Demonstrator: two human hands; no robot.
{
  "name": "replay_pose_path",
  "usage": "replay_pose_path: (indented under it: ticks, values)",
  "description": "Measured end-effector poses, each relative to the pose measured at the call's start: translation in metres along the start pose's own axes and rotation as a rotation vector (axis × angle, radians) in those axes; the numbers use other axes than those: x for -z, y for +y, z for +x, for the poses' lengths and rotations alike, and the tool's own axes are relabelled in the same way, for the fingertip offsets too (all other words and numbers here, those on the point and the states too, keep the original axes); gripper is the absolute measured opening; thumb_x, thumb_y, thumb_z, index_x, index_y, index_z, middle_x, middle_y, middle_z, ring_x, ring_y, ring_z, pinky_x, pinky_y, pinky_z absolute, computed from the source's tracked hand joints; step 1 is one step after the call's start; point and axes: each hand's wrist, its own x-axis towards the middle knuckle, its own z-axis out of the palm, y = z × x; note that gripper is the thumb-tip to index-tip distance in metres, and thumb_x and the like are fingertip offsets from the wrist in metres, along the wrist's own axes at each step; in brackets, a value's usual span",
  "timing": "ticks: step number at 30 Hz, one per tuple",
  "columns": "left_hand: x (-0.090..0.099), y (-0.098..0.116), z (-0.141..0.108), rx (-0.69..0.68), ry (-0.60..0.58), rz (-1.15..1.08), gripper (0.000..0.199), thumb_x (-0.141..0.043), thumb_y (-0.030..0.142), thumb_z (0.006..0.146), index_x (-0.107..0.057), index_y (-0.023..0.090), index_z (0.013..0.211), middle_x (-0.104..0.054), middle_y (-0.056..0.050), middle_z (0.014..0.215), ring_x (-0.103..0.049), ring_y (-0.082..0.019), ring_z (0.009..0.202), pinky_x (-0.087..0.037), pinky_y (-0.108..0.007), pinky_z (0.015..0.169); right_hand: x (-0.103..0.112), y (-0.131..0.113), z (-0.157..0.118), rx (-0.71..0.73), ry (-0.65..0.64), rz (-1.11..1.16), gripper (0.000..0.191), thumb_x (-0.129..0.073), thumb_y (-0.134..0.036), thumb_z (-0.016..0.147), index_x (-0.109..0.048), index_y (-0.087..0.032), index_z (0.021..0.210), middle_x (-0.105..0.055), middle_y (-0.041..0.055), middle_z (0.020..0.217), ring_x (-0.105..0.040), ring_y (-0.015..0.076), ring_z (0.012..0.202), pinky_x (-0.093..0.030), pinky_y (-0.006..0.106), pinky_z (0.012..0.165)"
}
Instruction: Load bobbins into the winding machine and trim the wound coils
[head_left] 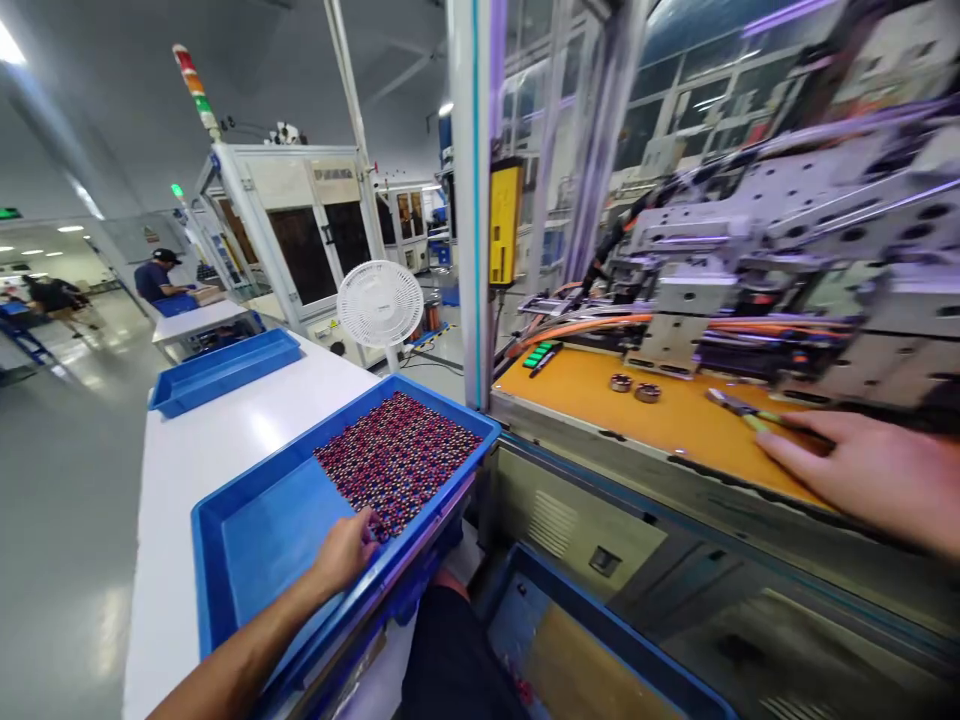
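Note:
My left hand reaches into a blue tray, at the near edge of a packed layer of small red, dark and gold parts. Its fingers are pinched together against parts at that edge; what they hold is too small to make out. On the right, my right hand lies over the orange machine surface, its fingers closed round the handles of pliers whose jaws point left. Two small round parts sit on the same surface, left of the pliers.
Machine mechanisms overhang the orange surface. An upright frame post divides machine and tray. Beyond are another blue tray on a white table, a fan and seated person. A lower blue bin stands near the legs.

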Motion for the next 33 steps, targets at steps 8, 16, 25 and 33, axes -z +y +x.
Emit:
replay_pose_path:
  ticks: [8, 16, 25, 33]
  values:
    - [0.046, 0.183, 0.072, -0.501, 0.171, -0.079, 0.026, -0.064, 0.031, 0.089, -0.064, 0.019, 0.112, -0.072, -0.002, 0.087, -0.068, -0.021, 0.084, -0.052, -0.04, 0.086, 0.037, -0.049, -0.027, -0.03, -0.09, -0.153, 0.025, -0.06, -0.036, 0.097, -0.065, -0.014, 0.11, -0.066, 0.008, 0.114, -0.064, 0.0204, 0.105, -0.053, 0.042, 0.095]
    - [-0.01, 0.357, 0.149, -0.476, 0.177, -0.285, 0.038, -0.063, 0.034, 0.093, -0.058, 0.018, 0.127, -0.062, -0.01, 0.128, -0.064, -0.025, 0.108, -0.055, -0.048, 0.09, 0.031, -0.036, -0.021, -0.014, -0.042, -0.126, 0.028, -0.059, -0.037, 0.098, -0.063, -0.015, 0.115, -0.063, 0.0089, 0.12, -0.062, 0.0219, 0.109, -0.053, 0.045, 0.096]
    - [0.01, 0.353, 0.157, -0.375, 0.134, -0.693, 0.036, -0.063, 0.033, 0.093, -0.059, 0.017, 0.126, -0.064, -0.01, 0.124, -0.066, -0.023, 0.102, -0.058, -0.044, 0.085, 0.032, -0.035, -0.021, 0.011, -0.006, -0.097, 0.028, -0.06, -0.037, 0.097, -0.063, -0.015, 0.115, -0.063, 0.0087, 0.119, -0.062, 0.0217, 0.108, -0.053, 0.044, 0.095]
    - [0.019, 0.25, 0.025, -0.513, 0.135, -1.055, 0.061, -0.077, 0.025, 0.074, -0.049, 0.017, 0.127, -0.073, -0.007, 0.105, -0.072, -0.021, 0.102, -0.059, -0.038, 0.093, 0.044, -0.044, -0.03, 0.091, 0.093, 0.059, 0.028, -0.062, -0.034, 0.096, -0.063, -0.013, 0.115, -0.063, 0.0102, 0.12, -0.061, 0.0233, 0.111, -0.051, 0.047, 0.098]
